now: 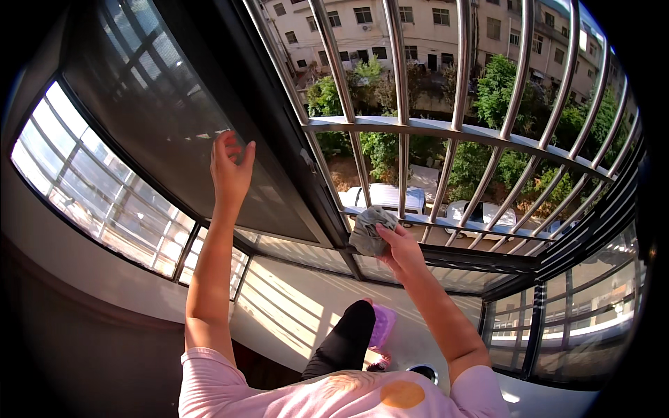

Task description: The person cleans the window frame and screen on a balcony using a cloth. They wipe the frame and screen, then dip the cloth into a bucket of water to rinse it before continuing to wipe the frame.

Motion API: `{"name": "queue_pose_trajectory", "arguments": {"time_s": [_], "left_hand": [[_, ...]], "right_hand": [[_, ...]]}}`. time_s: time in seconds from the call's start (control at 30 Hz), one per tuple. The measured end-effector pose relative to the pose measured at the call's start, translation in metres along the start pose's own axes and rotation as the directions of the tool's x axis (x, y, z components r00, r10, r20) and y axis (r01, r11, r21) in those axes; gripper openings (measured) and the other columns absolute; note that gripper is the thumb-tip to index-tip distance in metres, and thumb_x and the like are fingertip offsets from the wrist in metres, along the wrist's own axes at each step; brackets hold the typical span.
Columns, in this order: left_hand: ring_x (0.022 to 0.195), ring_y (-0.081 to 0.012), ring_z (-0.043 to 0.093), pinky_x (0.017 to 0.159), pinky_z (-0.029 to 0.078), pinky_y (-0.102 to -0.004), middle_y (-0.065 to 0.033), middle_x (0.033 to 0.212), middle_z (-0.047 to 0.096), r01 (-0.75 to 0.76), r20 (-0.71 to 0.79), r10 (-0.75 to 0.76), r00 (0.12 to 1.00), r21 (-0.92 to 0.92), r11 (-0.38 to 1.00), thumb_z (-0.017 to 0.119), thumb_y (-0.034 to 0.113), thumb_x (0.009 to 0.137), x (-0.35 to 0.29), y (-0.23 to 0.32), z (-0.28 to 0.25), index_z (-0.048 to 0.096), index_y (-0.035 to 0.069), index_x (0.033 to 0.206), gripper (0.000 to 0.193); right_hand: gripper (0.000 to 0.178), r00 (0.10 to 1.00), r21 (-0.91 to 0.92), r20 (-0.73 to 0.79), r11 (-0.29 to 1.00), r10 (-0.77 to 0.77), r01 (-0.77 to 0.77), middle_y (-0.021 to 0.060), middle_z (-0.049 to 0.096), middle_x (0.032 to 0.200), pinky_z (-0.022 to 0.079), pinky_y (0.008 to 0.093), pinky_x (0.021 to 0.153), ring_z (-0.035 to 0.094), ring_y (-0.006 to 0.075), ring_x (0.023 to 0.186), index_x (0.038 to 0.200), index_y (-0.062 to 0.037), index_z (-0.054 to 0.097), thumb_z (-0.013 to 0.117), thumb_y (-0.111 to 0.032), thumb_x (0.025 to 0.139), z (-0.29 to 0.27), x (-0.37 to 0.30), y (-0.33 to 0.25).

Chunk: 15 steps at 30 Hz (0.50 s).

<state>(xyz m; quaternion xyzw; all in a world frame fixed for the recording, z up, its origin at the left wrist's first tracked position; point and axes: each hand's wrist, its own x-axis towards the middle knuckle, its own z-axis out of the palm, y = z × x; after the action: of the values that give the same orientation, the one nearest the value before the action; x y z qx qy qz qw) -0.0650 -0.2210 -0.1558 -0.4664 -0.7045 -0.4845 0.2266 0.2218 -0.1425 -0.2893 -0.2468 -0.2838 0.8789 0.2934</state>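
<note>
A folded grey cloth (372, 230) is gripped in my right hand (402, 249), thumb on top. It lies by the lower corner where the dark window frame (334, 226) meets the metal bars. My left hand (232, 167) is raised in front of the dark mesh-like window panel (164, 125). Its fingers are loosely curved, the thumb stands apart, and nothing is in it. Whether its fingertips touch the panel, I cannot tell.
Steel security bars (401, 125) fill the open window on the right. Beyond them are trees, parked white vehicles (394, 198) and a building (376, 31). Below are my bent knee in black trousers (341, 338), a purple plastic item (380, 326) and a round container (424, 372).
</note>
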Motion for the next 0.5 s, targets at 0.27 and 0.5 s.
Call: {"name": "queue_pose_trajectory", "arguments": {"time_s": [0.27, 0.5], "left_hand": [[0.072, -0.0189, 0.054, 0.068, 0.046, -0.0305, -0.0103, 0.089, 0.052, 0.128, 0.035, -0.125, 0.992, -0.098, 0.987, 0.076, 0.019, 0.072, 0.027, -0.001, 0.017, 0.045, 0.0, 0.104, 0.048], [0.071, -0.0194, 0.054, 0.064, 0.045, -0.0305, -0.0089, 0.085, 0.051, -0.11, -0.029, 0.113, 0.993, 0.088, 0.99, 0.074, 0.014, 0.072, 0.024, -0.023, 0.019, 0.046, 0.002, 0.099, 0.041]], "right_hand": [[0.053, 0.394, -0.599, 0.359, 0.115, -0.846, 0.793, 0.0226, 0.046, 0.125, 0.037, 0.0386, 0.096, 0.044, 0.0358, 0.117, 0.123, 0.0047, 0.044, 0.047, 0.012, 0.071, 0.127, 0.115, 0.038], [0.055, 0.06, -0.482, 0.31, -0.102, -0.949, 0.87, 0.0236, 0.04, 0.132, 0.032, 0.0425, 0.102, 0.036, 0.0391, 0.124, 0.127, 0.0041, 0.041, 0.045, 0.011, 0.073, 0.241, 0.137, -0.009]]}}
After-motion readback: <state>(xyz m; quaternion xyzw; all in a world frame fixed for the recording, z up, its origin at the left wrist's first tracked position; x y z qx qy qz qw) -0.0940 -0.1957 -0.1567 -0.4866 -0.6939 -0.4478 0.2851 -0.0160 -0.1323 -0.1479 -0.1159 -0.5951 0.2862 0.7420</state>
